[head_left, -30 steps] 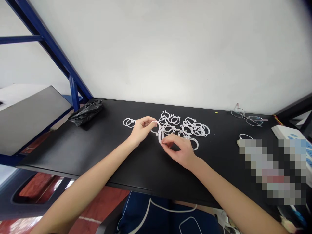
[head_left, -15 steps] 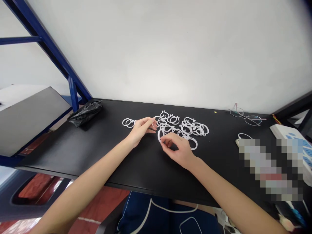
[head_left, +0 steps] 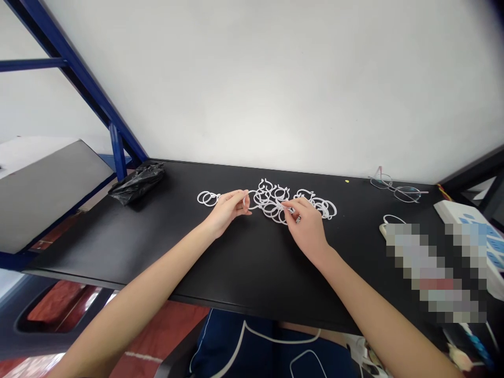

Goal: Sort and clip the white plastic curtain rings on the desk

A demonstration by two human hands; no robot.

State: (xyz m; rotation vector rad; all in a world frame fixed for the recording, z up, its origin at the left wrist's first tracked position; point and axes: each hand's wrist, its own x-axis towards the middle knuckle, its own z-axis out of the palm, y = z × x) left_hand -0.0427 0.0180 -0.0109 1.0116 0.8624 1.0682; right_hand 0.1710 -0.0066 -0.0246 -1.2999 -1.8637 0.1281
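My left hand [head_left: 230, 209] is closed in a pinch on a white plastic ring [head_left: 244, 201] at the left end of a loose heap. The heap of white rings [head_left: 268, 196] lies on the black table; several have gaps with small flared ends. Over the heap's front middle, my right hand [head_left: 310, 226] pinches thumb and forefinger on a white ring [head_left: 284, 205], partly lost among the others. More rings [head_left: 327, 207] show just beyond the right hand. To the left of my left hand lie a few overlapping rings [head_left: 212, 198], apart from the heap.
A crumpled black plastic bag [head_left: 137, 181] sits at the table's [head_left: 157, 252] back left. Eyeglasses [head_left: 397, 191] rest near the wall at right. A power strip [head_left: 452, 210] and a blurred-out object with a cable [head_left: 388, 216] are at the right side.
My right hand has moved up and to the right, over the heap; the ring it held upright at the front no longer stands there. The left hand has barely shifted.
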